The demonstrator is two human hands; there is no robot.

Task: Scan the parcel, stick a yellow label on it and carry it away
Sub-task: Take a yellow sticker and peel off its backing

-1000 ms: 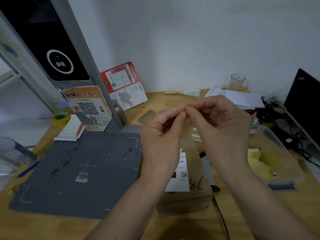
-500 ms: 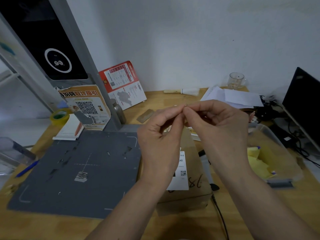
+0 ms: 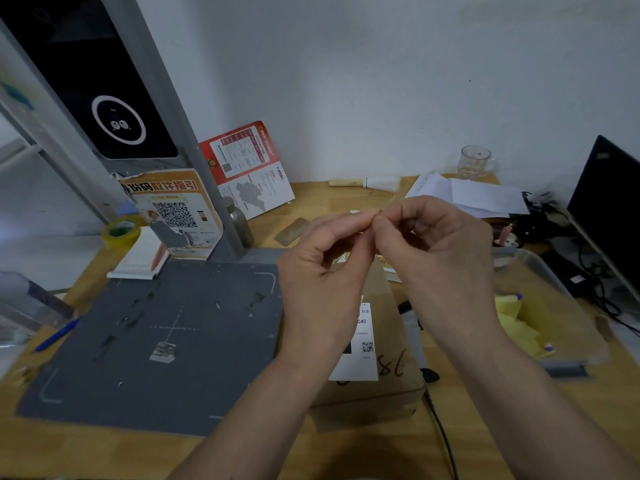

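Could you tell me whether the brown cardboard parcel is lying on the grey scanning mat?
No, the brown cardboard parcel lies on the wooden desk beside the grey scanning mat.

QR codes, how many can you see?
3: one on the orange poster, one on the red leaflet, one on the parcel label. Hands may hide more.

A brown cardboard parcel [image 3: 377,341] is seen lying flat on the wooden bench [image 3: 346,455], beside a grey mat. A white shipping label with a QR code is stuck on its top, next to handwritten digits. A thin yellow label [image 3: 387,205], seen edge-on, is held above it.
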